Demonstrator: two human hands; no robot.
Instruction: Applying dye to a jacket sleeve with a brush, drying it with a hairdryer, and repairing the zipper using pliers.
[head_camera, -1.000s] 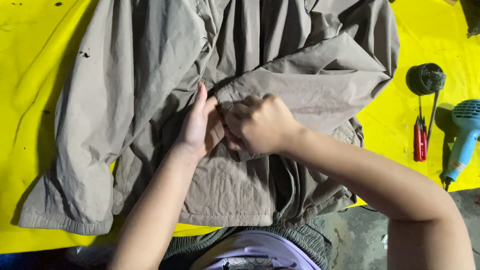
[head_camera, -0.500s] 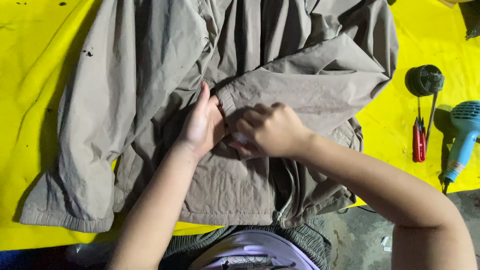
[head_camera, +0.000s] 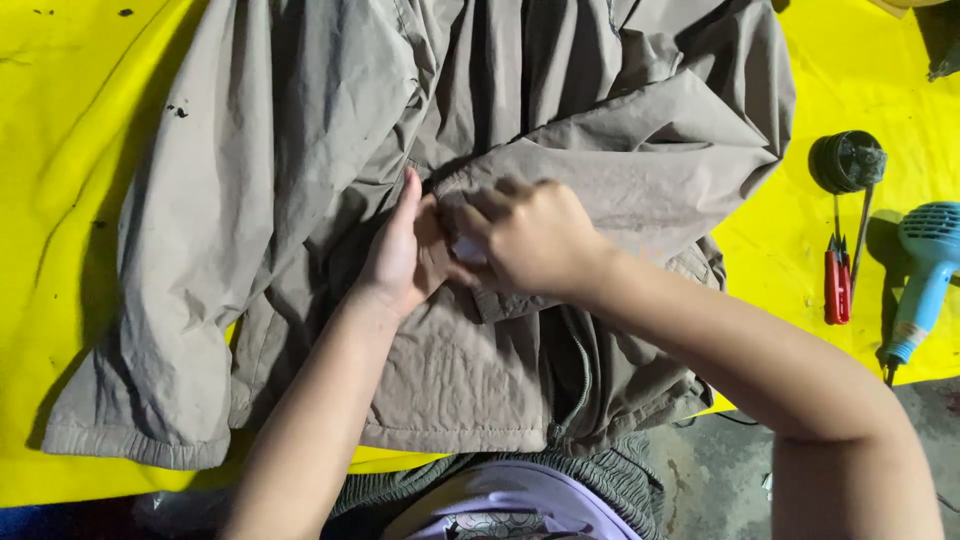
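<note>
two hands, left hand and right hand, on one grey jacket.

We're looking down on a garment workshop bench: a bright yellow table cover stained with dark specks, a grey-brown jacket spread flat across it, and tools at the right edge — red thread snips, a dark round spool, a light blue hand blower. Bare concrete floor shows below.
</note>
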